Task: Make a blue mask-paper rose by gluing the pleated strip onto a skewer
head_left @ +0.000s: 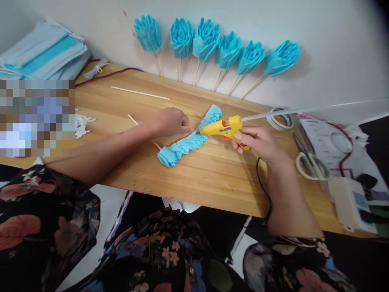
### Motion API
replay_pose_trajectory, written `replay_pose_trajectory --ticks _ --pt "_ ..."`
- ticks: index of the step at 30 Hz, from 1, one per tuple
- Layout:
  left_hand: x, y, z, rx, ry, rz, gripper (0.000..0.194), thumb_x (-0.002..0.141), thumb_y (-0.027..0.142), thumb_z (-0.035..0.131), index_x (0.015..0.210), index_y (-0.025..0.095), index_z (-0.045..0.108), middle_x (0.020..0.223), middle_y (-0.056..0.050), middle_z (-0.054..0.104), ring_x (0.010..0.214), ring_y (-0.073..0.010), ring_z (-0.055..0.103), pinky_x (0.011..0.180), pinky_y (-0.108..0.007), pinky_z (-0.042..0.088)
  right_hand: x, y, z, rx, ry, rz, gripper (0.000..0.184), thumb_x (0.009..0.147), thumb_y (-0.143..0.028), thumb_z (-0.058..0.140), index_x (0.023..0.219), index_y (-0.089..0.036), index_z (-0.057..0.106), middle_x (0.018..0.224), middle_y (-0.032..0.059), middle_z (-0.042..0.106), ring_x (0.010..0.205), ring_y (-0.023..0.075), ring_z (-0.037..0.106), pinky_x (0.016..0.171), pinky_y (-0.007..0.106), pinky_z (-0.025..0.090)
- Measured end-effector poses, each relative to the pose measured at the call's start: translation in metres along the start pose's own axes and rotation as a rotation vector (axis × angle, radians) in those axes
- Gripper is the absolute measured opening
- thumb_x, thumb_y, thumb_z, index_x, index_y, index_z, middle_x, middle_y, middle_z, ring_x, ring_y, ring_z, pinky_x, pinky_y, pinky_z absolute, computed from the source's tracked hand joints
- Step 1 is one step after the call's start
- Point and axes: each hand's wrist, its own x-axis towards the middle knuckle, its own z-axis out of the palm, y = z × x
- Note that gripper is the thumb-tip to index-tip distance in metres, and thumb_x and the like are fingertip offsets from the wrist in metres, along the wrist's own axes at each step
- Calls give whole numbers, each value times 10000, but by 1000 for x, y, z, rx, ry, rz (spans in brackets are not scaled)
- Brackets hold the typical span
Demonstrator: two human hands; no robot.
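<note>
A light blue pleated strip [192,142] lies slantwise on the wooden table, its near end rolled into a small flower head [167,156] on a thin stick [133,119]. Curled fingers of my left hand [172,121] pinch the strip's edge near its middle; the fingertips are partly hidden. In my right hand [257,142] is a yellow hot glue gun [220,129], held by its handle. Its nozzle points left and meets the strip just beside my left fingers. A long clear glue stick [267,114] sticks out of the gun's back.
Several finished blue flowers [206,40] on sticks lean against the wall. A loose stick [139,93] lies behind my left hand. Face masks [42,50] are stacked at the left. On the right are a tape roll [279,118], scissors [311,164] and a white box [349,202]. The gun's black cord [260,178] hangs down.
</note>
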Motion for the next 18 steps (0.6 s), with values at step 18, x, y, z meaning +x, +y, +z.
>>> replay_pose_trajectory --ticks 18 --pt "19 2 -4 39 -91 10 392 824 561 603 781 199 745 774 -32 727 698 -163 587 590 -263 283 0 -2 -2 -18 -5 10 485 815 -686 698 733 -208 712 642 16 668 500 108 546 499 258 410"
